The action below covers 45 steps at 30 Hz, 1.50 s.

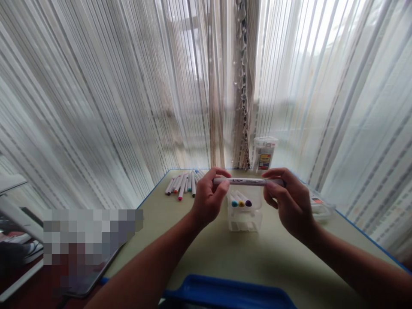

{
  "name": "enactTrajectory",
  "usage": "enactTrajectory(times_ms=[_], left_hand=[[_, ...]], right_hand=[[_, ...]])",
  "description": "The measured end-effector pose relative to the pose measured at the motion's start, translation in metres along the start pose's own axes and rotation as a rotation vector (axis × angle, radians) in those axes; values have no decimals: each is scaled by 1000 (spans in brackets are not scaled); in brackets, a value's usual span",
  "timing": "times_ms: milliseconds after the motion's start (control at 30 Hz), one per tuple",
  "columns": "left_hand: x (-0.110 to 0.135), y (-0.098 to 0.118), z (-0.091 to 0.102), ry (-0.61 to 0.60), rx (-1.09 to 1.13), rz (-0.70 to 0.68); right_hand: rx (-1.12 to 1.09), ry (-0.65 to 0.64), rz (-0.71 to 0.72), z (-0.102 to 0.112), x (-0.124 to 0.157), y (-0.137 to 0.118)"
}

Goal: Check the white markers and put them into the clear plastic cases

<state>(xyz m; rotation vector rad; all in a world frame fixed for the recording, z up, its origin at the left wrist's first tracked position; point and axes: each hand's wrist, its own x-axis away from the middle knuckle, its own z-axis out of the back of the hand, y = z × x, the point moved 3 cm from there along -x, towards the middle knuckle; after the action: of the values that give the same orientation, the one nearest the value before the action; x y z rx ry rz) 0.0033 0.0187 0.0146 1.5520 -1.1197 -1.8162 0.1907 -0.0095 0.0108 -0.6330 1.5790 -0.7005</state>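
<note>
Between my two hands a white marker (246, 182) is held level, with dark print along its barrel and a greyish right end. My left hand (209, 195) pinches its left end between thumb and fingers. The other end is gripped by my right hand (289, 201), fingers closed around it. Just below and behind the marker stands a clear plastic holder (245, 223). Several white markers with teal, yellow and purple ends (241, 204) lie in its upper part. The lower slots show no markers.
A pile of white markers (182, 184) with coloured ends lies at the back left of the table (193, 249). At the back stands a clear lidded box (265, 154); another clear case (322, 206) is at right. A blue tray (231, 292) sits at the front edge. Curtains (128, 86) hang behind.
</note>
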Motion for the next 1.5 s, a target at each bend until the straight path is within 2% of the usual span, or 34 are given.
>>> enactTrajectory(times_ms=[233, 467, 767, 967, 1100, 1500], left_hand=[[-1, -2, -2, 23, 116, 48], [-1, -1, -1, 90, 48, 14], [2, -3, -1, 119, -22, 54], [3, -4, -1, 84, -66, 6], [4, -4, 0, 64, -81, -48], [1, 1, -1, 9, 100, -18]], right_hand=[[90, -22, 85, 2, 3, 7], [59, 6, 38, -2, 0, 5], [-4, 35, -57, 1, 4, 5], [53, 56, -45, 7, 7, 10], [49, 42, -33, 3, 7, 10], [75, -24, 57, 1, 3, 2]])
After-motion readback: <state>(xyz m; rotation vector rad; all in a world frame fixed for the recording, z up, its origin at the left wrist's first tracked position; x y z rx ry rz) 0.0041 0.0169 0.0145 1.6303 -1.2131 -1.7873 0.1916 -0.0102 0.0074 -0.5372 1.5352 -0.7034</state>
